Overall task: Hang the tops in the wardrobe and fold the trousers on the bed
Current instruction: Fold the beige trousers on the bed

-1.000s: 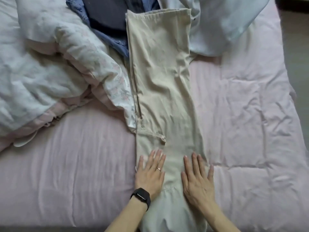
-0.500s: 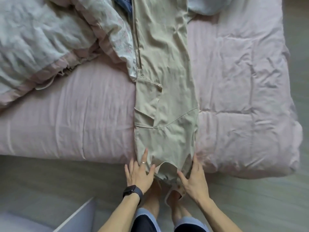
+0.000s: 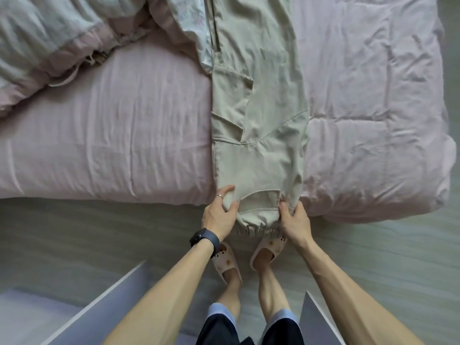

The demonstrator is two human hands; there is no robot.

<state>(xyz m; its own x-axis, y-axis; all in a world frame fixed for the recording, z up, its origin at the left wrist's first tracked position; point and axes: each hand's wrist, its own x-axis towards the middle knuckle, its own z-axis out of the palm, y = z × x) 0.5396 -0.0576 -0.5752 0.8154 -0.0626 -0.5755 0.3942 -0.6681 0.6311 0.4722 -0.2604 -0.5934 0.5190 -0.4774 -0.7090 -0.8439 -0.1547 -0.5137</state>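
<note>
Beige trousers (image 3: 258, 115) lie lengthwise across the pink bed (image 3: 112, 135), legs folded one over the other, with the elastic waistband hanging over the near edge. My left hand (image 3: 220, 211), with a ring and a dark watch, grips the waistband's left corner. My right hand (image 3: 293, 219) pinches the right corner of the waistband. The far ends of the legs run out of view at the top.
A crumpled pale duvet (image 3: 62, 36) lies at the bed's upper left, its floral edge touching the trousers. A quilted pink cover (image 3: 373, 108) spreads on the right. My slippered feet (image 3: 246, 257) stand on the grey floor beside the bed. White panels (image 3: 104, 302) rise at the bottom.
My hands slid down the trousers from pressing flat on the fabric to the waistband at the bed's edge, where they now grip it. The view dropped toward the floor.
</note>
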